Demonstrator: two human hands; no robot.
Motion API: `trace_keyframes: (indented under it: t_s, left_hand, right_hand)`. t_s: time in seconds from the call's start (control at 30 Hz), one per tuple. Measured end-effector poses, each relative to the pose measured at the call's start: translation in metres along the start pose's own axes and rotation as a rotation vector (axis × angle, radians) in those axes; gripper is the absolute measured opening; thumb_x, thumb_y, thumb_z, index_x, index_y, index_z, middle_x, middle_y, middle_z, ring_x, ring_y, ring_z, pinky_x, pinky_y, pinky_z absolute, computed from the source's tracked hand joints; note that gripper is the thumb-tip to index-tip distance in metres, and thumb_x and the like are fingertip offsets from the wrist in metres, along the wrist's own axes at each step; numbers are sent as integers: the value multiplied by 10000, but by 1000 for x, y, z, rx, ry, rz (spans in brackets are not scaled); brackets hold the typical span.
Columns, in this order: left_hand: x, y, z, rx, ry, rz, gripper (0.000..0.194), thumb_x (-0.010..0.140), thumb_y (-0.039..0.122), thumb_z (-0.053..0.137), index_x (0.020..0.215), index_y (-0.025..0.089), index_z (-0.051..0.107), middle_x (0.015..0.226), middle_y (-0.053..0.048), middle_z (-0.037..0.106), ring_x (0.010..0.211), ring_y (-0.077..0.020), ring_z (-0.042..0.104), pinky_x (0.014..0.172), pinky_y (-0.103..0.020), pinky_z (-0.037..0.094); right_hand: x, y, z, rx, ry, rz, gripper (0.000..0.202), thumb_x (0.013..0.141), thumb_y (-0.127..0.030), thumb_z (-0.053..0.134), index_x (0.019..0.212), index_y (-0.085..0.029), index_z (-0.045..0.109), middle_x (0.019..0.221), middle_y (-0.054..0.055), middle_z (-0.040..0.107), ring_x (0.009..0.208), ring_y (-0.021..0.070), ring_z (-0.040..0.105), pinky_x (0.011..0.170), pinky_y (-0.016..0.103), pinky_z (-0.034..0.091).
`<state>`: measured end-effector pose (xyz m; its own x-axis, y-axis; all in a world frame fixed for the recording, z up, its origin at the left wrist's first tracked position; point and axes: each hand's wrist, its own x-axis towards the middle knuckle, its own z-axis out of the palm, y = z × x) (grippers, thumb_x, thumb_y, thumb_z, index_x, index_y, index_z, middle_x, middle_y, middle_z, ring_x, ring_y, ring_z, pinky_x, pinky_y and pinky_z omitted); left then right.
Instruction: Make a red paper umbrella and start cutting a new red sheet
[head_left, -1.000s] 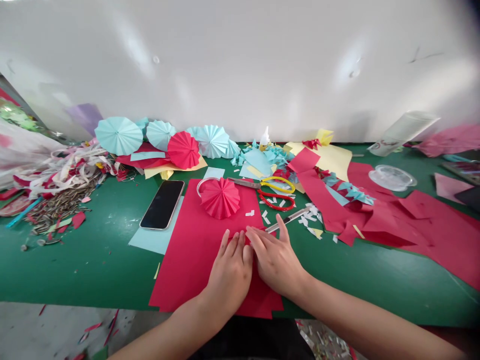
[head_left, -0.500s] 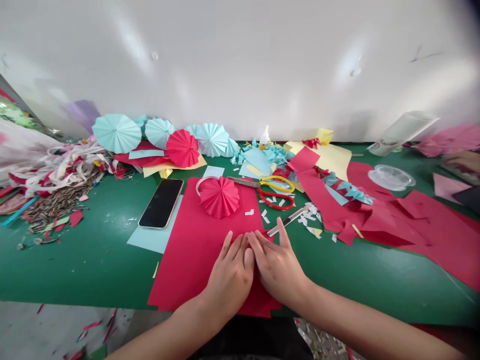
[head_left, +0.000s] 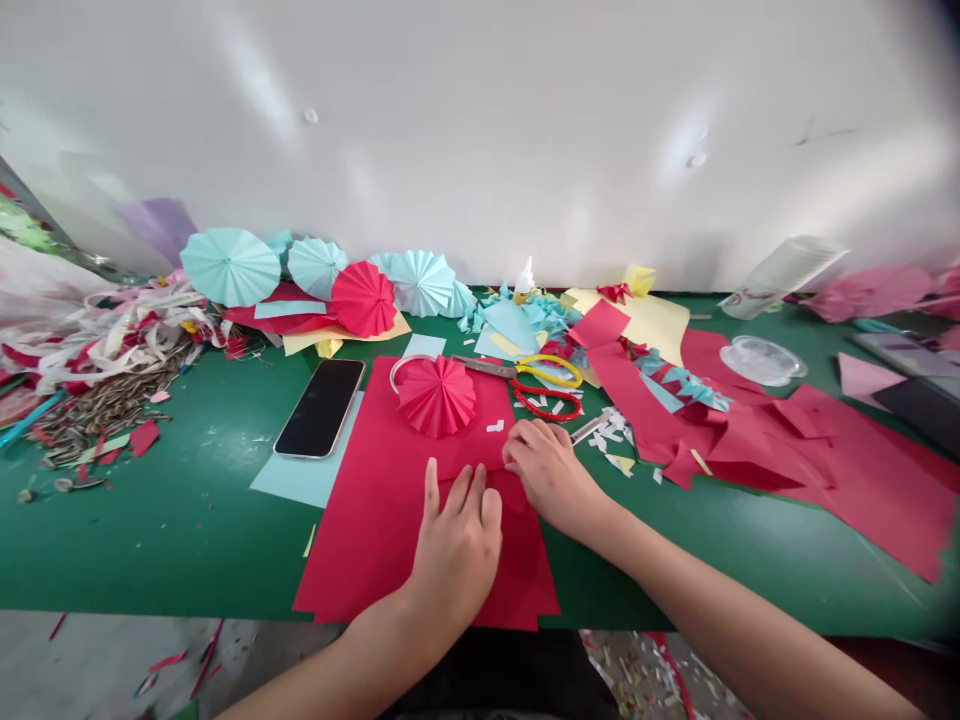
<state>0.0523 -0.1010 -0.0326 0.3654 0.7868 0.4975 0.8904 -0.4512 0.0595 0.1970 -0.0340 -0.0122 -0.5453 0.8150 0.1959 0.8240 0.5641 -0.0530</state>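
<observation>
Left hand (head_left: 457,550) lies spread on the red paper (head_left: 360,560), fingers reaching toward the far side, the little finger apart from the rest. The right hand (head_left: 555,480) bends its fingers at the paper's right side; whether they pinch it I cannot tell, as the thumb is hidden. Plain, bright red and matte, the paper lies at the near edge of the green table (head_left: 165,540) — layered, its near corners slightly out of line, with a fold line between the hands. On its far part sits a pleated red rosette (head_left: 437,398), round, creases fanning from the middle — a white ring (head_left: 394,372) shows at its left. Scissors (head_left: 516,371) lie right of the rosette, a phone (head_left: 319,408) left.
</observation>
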Motion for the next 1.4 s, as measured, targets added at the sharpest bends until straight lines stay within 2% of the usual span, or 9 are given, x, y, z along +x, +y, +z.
trace_keyframes:
  t_s: [0.2, 0.33, 0.43, 0.6, 0.8, 0.97, 1.1, 1.27, 1.4]
  left_hand:
    - [1, -1, 0, 32, -28, -45, 199, 800, 75, 371, 807, 90, 569, 1088, -201, 608, 1107, -287, 509, 989, -555, 267]
    - [-1, -4, 2, 16, -39, -21, 233, 800, 67, 360, 909, 75, 566, 1117, -202, 592, 1115, -273, 506, 994, -514, 291]
    - [-1, -4, 3, 7, -59, -34, 242, 797, 77, 364, 922, 70, 570, 1111, -201, 596, 1104, -280, 514, 994, -527, 283]
    - [-1, -4, 3, 22, -54, -30, 264, 797, 81, 354, 942, 63, 574, 1099, -194, 605, 1089, -278, 527, 981, -517, 309]
    - [-3, -4, 1, 44, -56, -16, 286, 795, 61, 344, 980, 60, 562, 1082, -189, 613, 1060, -267, 548, 984, -522, 301]
    - [-3, -3, 0, 65, -54, -9, 314, 803, 69, 339, 1038, 32, 544, 1157, -208, 564, 1136, -288, 483, 979, -513, 310]
    - [-3, -1, 2, 79, -25, 4, 316, 811, 41, 314, 992, 41, 573, 1063, -186, 626, 1075, -270, 538, 978, -506, 311]
    - [-3, 1, 3, 111, 44, 29, 300, 811, 20, 324, 955, 33, 587, 977, -182, 660, 991, -259, 591, 957, -495, 343]
    - [-3, 1, 2, 113, 69, 47, 254, 794, 5, 356, 833, 53, 602, 923, -184, 673, 936, -256, 615, 945, -493, 363]
  right_hand:
    - [11, -24, 3, -67, 2, -18, 135, 778, -72, 435, 784, -137, 554, 931, 115, 544, 857, 225, 467, 778, 374, 339]
    - [18, -32, 3, -75, 14, -36, 123, 804, -112, 445, 768, -146, 558, 857, 89, 569, 824, 217, 480, 788, 374, 342]
    - [15, -32, 6, -68, 35, -51, 167, 840, -130, 420, 789, -157, 576, 854, 72, 599, 874, 211, 492, 867, 389, 312]
    - [-1, -27, 12, -22, 116, -100, 248, 862, -162, 390, 996, -140, 598, 1130, 94, 588, 1119, 242, 420, 988, 445, 216]
    - [-14, -26, 19, 34, 74, -140, 347, 861, -172, 366, 1159, -115, 533, 1227, 95, 540, 1211, 242, 368, 1006, 479, 230]
    - [-19, -28, 20, 2, 85, -157, 354, 857, -164, 358, 1150, -84, 540, 1216, 112, 545, 1212, 250, 377, 1020, 483, 223]
    - [-23, -30, 18, -8, 116, -187, 342, 838, -178, 389, 1106, -67, 571, 1173, 132, 574, 1183, 268, 411, 1012, 480, 233]
    - [-23, -30, 13, 45, 141, -183, 326, 831, -140, 374, 1065, -82, 595, 1073, 114, 635, 1155, 248, 443, 1034, 488, 177]
    - [-21, -26, 12, 29, 100, -162, 363, 839, -171, 372, 1149, -86, 541, 1207, 124, 550, 1221, 269, 361, 1016, 503, 205]
